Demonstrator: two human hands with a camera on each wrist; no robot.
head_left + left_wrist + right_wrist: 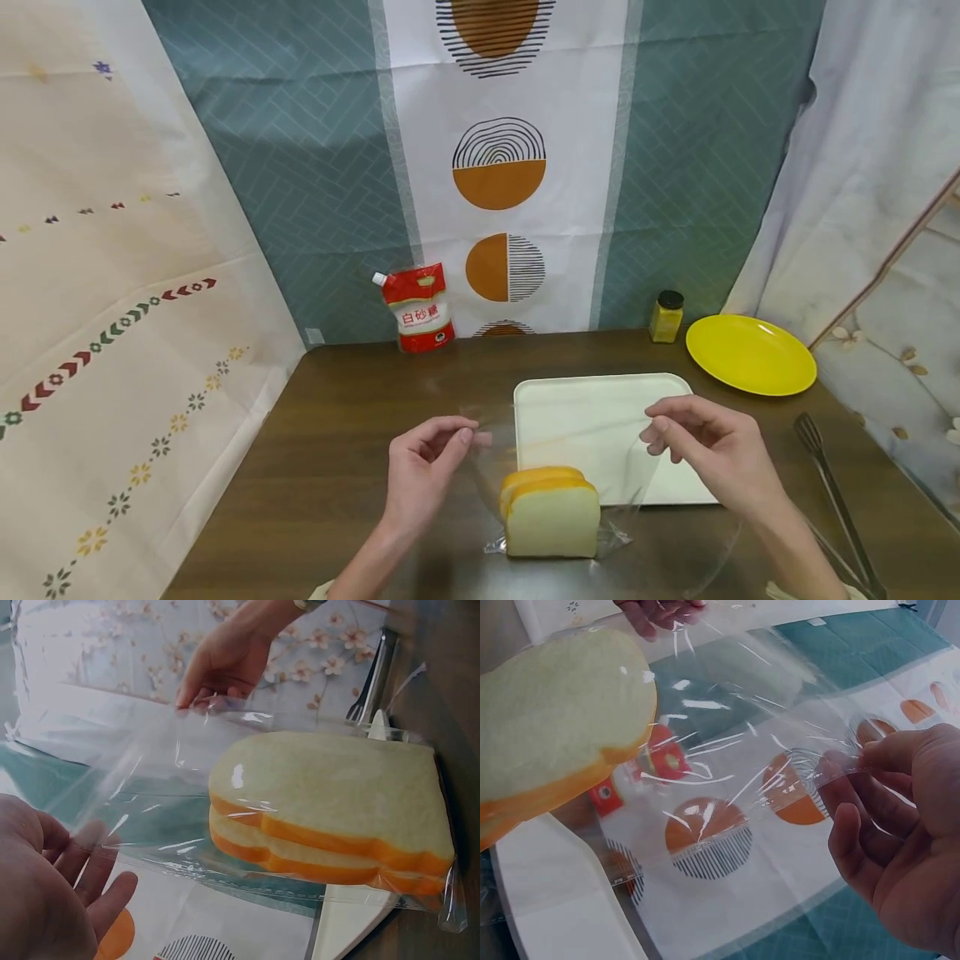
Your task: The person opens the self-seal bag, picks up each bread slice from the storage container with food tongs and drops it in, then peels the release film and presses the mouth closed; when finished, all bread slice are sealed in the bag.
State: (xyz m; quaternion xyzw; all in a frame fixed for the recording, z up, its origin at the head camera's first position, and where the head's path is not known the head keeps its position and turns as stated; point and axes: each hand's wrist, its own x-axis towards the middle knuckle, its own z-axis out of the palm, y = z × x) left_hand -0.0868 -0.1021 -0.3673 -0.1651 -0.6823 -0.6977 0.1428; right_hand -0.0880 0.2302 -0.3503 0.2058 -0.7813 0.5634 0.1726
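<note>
Two thick bread slices (552,521) with orange-yellow crusts stand upright together near the front of the table, inside a clear plastic bag (705,761). My left hand (427,467) pinches one upper corner of the bag between thumb and fingertips. Opposite it, my right hand (712,450) pinches the other upper corner. Between the hands the film is stretched wide above the bread (322,795). The bag's lower corners stick out on both sides of the slices. Whether the bag's mouth is open or closed is hard to see.
A white tray (585,417) lies just behind the bread. Farther right are a yellow plate (750,354), a small black-lidded jar (666,318) and what look like long tongs (836,492). A red-and-white sugar pouch (420,308) leans against the back curtain.
</note>
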